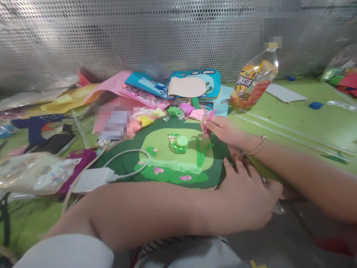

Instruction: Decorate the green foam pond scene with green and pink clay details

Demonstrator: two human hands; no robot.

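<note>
My right hand point(220, 128) pinches a thin pink sculpting tool point(208, 124) and touches its tip to a green clay plant point(201, 150) on a round green craft board point(220, 152). A green clay snail point(180, 144) sits on the board's light green middle, with small pink clay flowers point(185, 178) near the front edge. My left hand point(248, 197) rests across the front on the board's right rim, fingers curled over something clear at the table edge that I cannot make out. A thin bracelet point(258, 147) circles my right wrist.
A tilted drink bottle point(255, 80) stands behind the board. Bags of coloured clay point(167, 113) and foam sheets point(173, 85) lie at the back. A white charger point(93, 179) with its cable, a phone point(54, 143) and a blue glue gun point(36, 126) lie left. A perforated metal wall rises behind.
</note>
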